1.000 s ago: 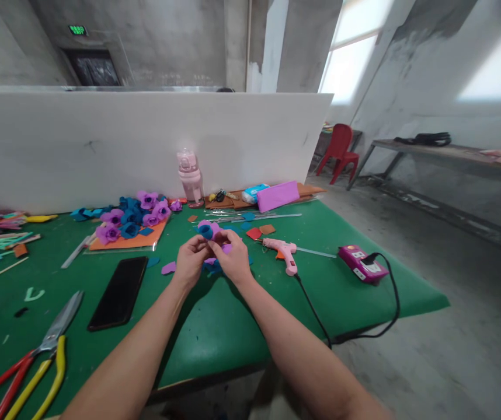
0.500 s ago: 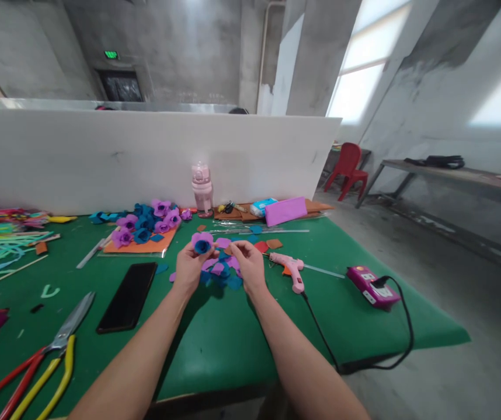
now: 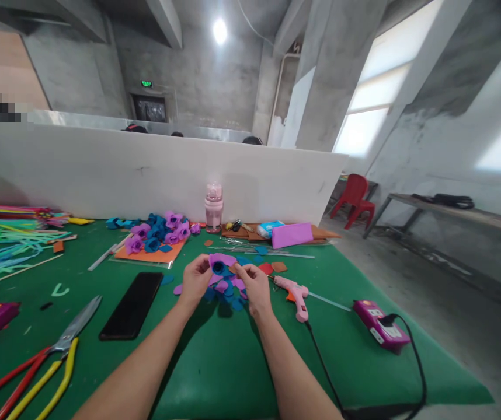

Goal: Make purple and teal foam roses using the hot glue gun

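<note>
My left hand (image 3: pixel 195 281) is closed around a felt-like flower (image 3: pixel 218 268) with a dark blue centre and purple outer petals. Its far side shows a wide purple edge. At the flower's right side, my right hand (image 3: pixel 254 287) pinches a purple petal (image 3: pixel 228 259) by its end, up against the flower. Part of the pinch is hidden by the fingers. Under both hands lies a loose heap of blue and purple petals (image 3: pixel 222 287). To the right rests a pink glue gun (image 3: pixel 294 291), a glue stick poking out of its back.
Finished flowers (image 3: pixel 154 230) stand on an orange sheet at the back left. A phone (image 3: pixel 132 306) and large shears (image 3: pixel 64 338) lie on the left. A pink bottle (image 3: pixel 214 207) stands by the white partition (image 3: pixel 167 169). A purple power strip (image 3: pixel 382 326) feeds a black cord.
The purple petal in my right hand has come in from apart to meet the flower. The flower has turned slightly in my left hand. The view has tilted up.
</note>
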Demonstrator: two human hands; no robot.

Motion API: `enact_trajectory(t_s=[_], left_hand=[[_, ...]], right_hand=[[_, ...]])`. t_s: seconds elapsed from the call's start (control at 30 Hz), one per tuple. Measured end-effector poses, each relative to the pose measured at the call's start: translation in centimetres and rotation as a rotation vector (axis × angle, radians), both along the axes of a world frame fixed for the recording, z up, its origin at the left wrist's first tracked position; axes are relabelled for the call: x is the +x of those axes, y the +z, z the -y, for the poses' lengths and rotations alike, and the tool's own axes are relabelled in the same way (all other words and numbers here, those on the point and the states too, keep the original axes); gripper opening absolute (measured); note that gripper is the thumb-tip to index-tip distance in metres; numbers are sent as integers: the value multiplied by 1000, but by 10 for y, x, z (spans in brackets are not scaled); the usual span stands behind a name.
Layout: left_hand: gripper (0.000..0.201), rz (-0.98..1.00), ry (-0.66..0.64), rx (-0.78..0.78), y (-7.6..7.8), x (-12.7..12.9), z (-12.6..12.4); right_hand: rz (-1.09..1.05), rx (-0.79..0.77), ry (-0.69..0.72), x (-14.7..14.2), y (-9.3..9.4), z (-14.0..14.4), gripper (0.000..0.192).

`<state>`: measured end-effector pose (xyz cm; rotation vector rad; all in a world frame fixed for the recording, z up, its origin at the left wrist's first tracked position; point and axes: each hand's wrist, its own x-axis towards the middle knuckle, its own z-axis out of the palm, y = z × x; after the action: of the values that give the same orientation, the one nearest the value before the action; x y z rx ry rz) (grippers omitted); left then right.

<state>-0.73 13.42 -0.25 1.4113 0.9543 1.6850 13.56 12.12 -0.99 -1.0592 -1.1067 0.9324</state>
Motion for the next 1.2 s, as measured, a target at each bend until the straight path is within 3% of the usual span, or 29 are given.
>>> enact_trajectory(t_s=[0.17, 0.3, 0.43, 0.57, 0.63, 0.7, 0.77, 0.8, 0.83, 1.0, 1.2], left_hand=[[25, 171, -133, -193, -3, 8, 2], [29, 230, -207, -291, -2, 11, 5], [28, 210, -164, -310, -2, 8, 4], [17, 91, -58, -187, -4, 3, -1], [10, 12, 8, -114, -4, 0, -3], [5, -63, 80, -63, -4, -3, -3], [6, -111, 148, -34, -4, -5, -3], [6, -126, 173, -20, -4, -6, -3], [6, -141, 194, -5, -4, -6, -3], [4, -245, 212, 2, -6, -2, 0], [2, -304, 126, -13, -5, 9, 8]], right_hand=[[173, 164, 8, -5, 2, 4, 23], [229, 151, 24, -9, 0, 5, 25], [190, 118, 4, -8, -4, 1, 28], [37, 102, 21, -4, -4, -2, 24], [-117, -9, 151, -4, -1, 2, 26], [-245, -179, 394, -5, 2, 8, 28], [-279, -279, 618, -9, 4, 14, 29], [-256, -284, 664, -13, 4, 17, 32], [-226, -254, 635, -17, 3, 18, 35], [-165, -34, 223, -31, -4, 12, 34], [61, 59, 22, -21, -4, 6, 24]])
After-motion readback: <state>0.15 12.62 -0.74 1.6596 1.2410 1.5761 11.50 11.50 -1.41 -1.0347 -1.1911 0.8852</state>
